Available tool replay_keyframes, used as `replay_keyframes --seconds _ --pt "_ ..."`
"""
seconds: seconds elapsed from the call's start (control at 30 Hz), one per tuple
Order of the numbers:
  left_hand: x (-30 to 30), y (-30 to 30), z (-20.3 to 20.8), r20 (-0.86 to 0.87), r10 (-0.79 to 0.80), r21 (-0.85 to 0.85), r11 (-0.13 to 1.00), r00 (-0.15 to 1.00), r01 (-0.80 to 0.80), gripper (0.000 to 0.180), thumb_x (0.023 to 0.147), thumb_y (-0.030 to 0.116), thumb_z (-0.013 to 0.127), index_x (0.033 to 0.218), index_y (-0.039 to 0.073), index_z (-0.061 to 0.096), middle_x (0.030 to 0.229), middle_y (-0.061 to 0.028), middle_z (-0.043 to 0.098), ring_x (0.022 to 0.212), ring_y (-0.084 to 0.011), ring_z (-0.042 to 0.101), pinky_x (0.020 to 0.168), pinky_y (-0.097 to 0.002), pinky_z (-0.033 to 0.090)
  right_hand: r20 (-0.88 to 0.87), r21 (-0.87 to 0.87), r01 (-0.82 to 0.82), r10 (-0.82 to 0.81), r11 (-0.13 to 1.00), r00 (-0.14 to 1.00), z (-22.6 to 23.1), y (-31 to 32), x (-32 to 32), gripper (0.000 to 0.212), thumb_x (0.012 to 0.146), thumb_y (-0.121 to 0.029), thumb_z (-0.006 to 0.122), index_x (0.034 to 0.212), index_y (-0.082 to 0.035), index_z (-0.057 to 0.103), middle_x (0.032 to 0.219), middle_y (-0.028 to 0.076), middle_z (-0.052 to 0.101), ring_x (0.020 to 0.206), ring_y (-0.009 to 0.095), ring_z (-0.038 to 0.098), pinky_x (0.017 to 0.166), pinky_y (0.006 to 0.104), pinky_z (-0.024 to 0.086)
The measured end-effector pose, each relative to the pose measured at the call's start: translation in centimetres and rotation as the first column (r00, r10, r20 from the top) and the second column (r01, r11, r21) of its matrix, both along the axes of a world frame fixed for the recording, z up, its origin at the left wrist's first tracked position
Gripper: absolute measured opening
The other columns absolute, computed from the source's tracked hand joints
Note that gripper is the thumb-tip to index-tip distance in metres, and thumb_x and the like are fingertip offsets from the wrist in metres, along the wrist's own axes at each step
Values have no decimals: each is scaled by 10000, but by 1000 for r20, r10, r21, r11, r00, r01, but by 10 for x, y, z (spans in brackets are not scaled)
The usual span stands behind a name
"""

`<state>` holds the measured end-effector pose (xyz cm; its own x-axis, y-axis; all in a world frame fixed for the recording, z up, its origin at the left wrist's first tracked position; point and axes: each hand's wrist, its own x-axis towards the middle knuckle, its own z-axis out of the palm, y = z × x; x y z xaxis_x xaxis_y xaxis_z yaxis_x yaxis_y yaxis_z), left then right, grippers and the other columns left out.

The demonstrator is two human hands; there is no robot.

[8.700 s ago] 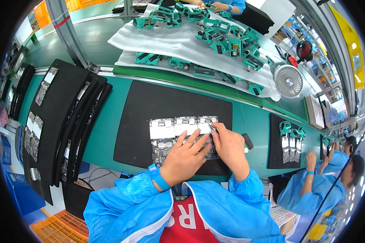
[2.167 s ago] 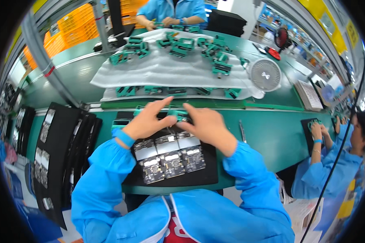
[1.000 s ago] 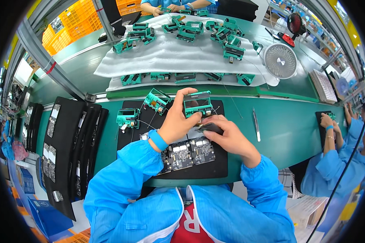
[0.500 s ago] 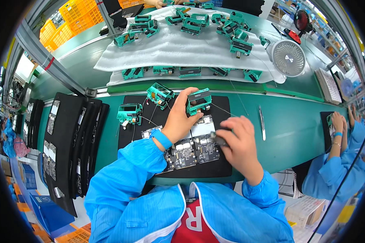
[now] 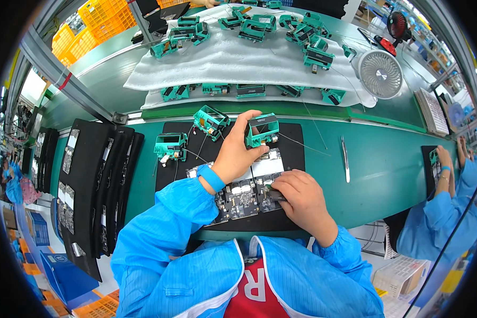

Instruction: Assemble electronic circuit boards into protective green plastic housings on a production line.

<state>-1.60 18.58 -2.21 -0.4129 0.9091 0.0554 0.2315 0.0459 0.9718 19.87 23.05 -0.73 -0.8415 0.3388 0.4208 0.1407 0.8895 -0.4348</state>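
My left hand (image 5: 238,153) grips a green plastic frame (image 5: 262,130) by its left side, thumb below and fingers at the top. A thin wire trails from the frame to the right. Beneath lie several dark circuit boards (image 5: 242,200) with white and silver parts, on a black mat (image 5: 217,230). My right hand (image 5: 305,201) is closed over the right-hand boards, its fingertips pinching a small dark piece (image 5: 276,195), mostly hidden by the fingers. Two more green frames (image 5: 211,122) with wires rest on the mat's far left part.
Tweezers (image 5: 345,159) lie on the green bench to the right. Black trays (image 5: 85,201) with boards stand at left. Beyond, white foam sheets (image 5: 238,66) carry several green frames. A white fan (image 5: 380,74) stands at far right. Another person's hands (image 5: 444,159) work at the right edge.
My right hand has moved left and down, bringing the small dark piece over the boards. The left hand still holds the green frame, nearly in the same place.
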Motion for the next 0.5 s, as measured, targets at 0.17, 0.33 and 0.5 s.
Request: replay_keyframes --seconds 0.17,0.33,0.5 --pt "3 2 -1 -198 -13 47 999 980 23 788 792 -49 785 1446 181 408 1066 -61 554 930 -144 604 793 -300 555 8 1 7 -7 1000 1000 0 0 0 371 659 -18 762 1016 -64 670 1051 102 687 1045 315 657 944 448 524" --pt "4 6 -10 -310 -15 63 997 950 36 790 784 -53 780 1444 174 410 1241 -99 551 1060 -209 600 878 -342 545 11 -16 -3 4 1000 1000 4 1 -1 366 651 -17 765 997 -65 657 1019 85 675 1010 296 647 901 430 522" --pt "7 6 -8 -424 -6 165 983 906 84 807 785 -48 747 1459 169 360 1241 -208 517 1173 -458 522 962 -465 475 -58 -159 -21 12 987 998 25 21 -3 273 726 -7 769 982 -29 676 934 132 702 863 337 690 745 401 558"
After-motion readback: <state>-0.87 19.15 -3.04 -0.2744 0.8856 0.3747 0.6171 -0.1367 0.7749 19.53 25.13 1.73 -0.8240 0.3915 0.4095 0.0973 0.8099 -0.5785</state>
